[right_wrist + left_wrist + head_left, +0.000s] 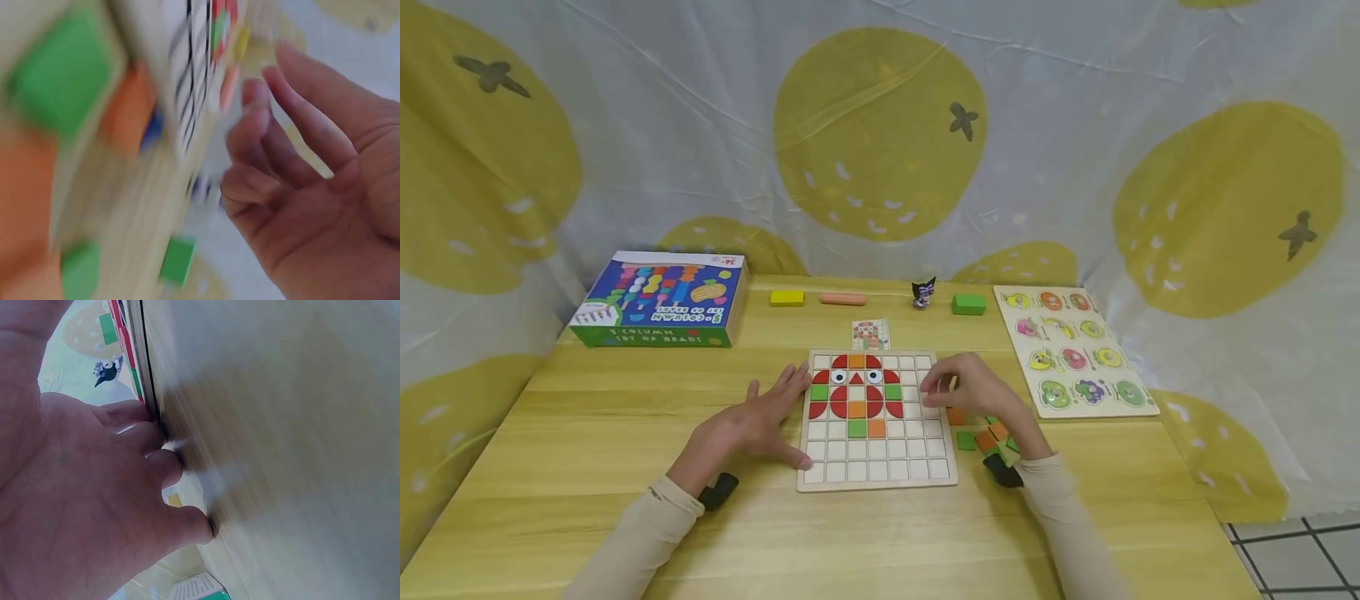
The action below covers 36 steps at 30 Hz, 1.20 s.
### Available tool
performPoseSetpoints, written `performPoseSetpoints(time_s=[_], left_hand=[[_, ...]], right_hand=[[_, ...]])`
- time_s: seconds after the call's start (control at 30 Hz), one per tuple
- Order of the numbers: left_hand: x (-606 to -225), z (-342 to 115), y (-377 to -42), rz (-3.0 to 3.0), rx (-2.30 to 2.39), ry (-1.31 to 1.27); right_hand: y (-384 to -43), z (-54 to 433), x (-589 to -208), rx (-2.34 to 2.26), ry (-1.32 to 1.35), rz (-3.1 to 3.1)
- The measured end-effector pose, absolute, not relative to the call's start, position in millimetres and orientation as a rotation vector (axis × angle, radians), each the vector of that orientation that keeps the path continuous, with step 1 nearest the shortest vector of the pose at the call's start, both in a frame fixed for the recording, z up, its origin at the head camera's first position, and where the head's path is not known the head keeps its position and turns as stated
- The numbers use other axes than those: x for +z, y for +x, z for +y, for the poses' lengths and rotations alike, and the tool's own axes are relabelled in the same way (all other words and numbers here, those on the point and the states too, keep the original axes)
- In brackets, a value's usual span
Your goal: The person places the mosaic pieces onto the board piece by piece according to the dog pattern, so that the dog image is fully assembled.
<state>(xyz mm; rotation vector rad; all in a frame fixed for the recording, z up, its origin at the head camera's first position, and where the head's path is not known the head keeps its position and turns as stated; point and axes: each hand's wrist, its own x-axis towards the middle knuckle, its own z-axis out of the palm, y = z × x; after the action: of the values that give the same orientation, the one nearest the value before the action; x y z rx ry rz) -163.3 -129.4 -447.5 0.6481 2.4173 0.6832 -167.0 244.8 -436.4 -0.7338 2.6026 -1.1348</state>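
Head view: left hand (747,427) spread flat, gripping nothing, fingertips and thumb at the near-side edge of the grid board (857,472), which sits between both hands. Right hand (973,385) loosely bent over the board's opposite edge; no tile visible at its fingertips, so reads empty. Done: red-winged bird pattern across the upper four rows, plus one green and one orange tile below. Left, my read: more of that fifth row, using loose tiles (966,441) by the right wrist. Reference card (870,334) beyond the hands shows a lower coloured strip; too small to count cells.
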Motion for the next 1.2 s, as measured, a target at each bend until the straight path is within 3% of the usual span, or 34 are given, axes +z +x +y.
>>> performPoseSetpoints(time_s=[0.3,1.03,1.2], left_hand=[[-449.7,-132.7,-160.3,2.417,0.698,0.635],[-449.0,-130.3,-161.6,2.418,0.701,0.659],[-448.3,-130.1,-162.7,2.421,0.701,0.658]], right_hand=[[-175.6,296.6,-450.1,-1.100,-0.568,2.450],[-170.7,300.6,-446.9,-1.134,-0.569,2.498],[-168.9,275.7,-440.2,-1.218,-0.662,2.474]])
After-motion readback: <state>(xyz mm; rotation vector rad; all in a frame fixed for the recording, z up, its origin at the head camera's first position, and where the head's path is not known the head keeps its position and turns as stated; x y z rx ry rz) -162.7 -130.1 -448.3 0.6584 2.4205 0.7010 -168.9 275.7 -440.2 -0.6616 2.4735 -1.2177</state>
